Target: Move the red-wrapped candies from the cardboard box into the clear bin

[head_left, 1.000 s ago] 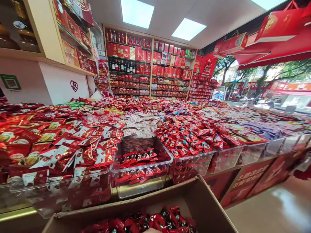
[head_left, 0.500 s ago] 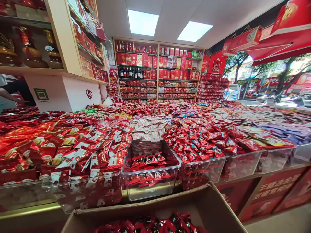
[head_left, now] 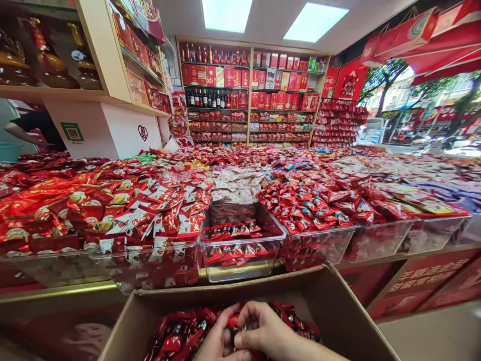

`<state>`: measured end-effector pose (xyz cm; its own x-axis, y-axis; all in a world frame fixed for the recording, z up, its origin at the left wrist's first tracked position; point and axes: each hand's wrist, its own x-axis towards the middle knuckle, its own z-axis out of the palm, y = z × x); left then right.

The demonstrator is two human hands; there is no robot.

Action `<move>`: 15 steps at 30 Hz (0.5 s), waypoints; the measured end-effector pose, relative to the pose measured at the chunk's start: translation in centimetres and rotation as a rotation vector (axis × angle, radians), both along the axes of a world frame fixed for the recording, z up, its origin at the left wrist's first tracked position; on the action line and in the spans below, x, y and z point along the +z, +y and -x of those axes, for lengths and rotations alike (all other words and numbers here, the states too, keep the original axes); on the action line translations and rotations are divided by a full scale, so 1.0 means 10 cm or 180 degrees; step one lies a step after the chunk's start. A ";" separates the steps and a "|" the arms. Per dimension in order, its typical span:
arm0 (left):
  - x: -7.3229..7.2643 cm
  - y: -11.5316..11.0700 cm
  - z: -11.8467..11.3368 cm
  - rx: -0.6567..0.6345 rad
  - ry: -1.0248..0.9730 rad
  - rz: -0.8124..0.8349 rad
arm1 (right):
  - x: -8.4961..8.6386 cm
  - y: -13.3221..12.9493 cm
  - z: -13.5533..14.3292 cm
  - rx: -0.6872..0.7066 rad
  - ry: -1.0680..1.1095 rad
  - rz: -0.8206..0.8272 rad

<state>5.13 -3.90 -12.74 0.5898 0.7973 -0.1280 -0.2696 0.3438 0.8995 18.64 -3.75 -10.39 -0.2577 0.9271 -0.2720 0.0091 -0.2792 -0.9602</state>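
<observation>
A brown cardboard box (head_left: 334, 306) at the bottom of the view holds many small red-and-black wrapped candies (head_left: 176, 333). Both of my hands are down inside it, close together over the pile. My left hand (head_left: 221, 338) is cupped with its fingers curled around red candy packets. Beside it, my right hand (head_left: 265, 328) has its fingers bent and thumb drawn in, closed on a red packet between the two hands. Just beyond the box stands a clear plastic bin (head_left: 244, 271), partly filled with similar red packets.
More clear bins flank it, heaped with red-and-white packets (head_left: 150, 215) on the left and red packets (head_left: 308, 205) on the right. White packets (head_left: 236, 183) lie behind. Shelves (head_left: 250, 100) of bottles and boxes line the back wall. A person's arm (head_left: 28, 133) shows far left.
Both my hands have come into view and reached into the cardboard box, closing on candies there. The view has tilted down, so the counter and shelves sit higher.
</observation>
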 end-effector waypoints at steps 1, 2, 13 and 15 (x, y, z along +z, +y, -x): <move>0.05 -0.03 0.00 0.0092 0.0108 -0.0043 | 0.03 -0.02 0.00 -0.0028 0.0150 0.0019; 0.10 -0.05 0.01 0.0153 0.0265 -0.0043 | 0.05 -0.03 -0.01 -0.0063 0.0328 0.0005; 0.40 -0.02 0.09 0.0201 0.0855 -0.0092 | 0.12 0.00 -0.09 -0.0611 0.1034 0.0500; 0.42 -0.01 0.10 0.0134 0.0774 -0.0019 | 0.13 0.01 -0.09 -0.0612 0.1068 0.0478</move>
<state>4.09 -4.03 -8.58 0.5084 0.8217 -0.2575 -0.0588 0.3315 0.9416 19.54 -3.67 -9.09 -0.1809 0.9235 -0.3384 -0.3633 -0.3825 -0.8495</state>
